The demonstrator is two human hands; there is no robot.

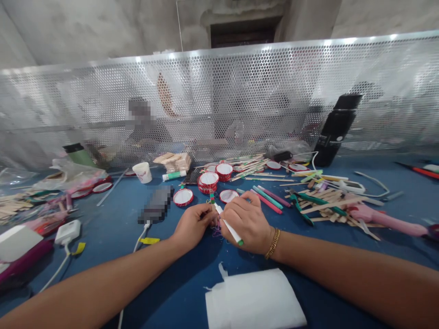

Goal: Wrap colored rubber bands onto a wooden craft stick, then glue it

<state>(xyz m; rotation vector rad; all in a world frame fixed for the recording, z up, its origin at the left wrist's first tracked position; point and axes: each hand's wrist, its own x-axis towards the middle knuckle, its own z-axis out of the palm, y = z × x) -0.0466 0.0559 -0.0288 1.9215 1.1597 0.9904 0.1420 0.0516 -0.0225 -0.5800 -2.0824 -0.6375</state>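
Note:
My right hand [245, 221], with a gold bracelet at the wrist, is closed around a white felt-tip marker [234, 233] with a green end. The marker's front end points up and left, toward a narrow wooden craft stick [211, 197] banded in green and red. My left hand [195, 226] pinches the lower part of that stick; whether the marker touches it I cannot tell. Purple thread [216, 232] shows between the hands. Just beyond them lie a round red-rimmed tin [183, 197] and another red-rimmed round [229, 196], partly behind my right hand.
Folded white paper [255, 299] lies nearest me. Coloured markers [269, 201], green-handled pliers [302, 208] and a pink glue gun [387, 218] are on the right. A phone [156, 205] and paper cup [142, 172] stand left. A perforated metal screen [192, 100] closes the back.

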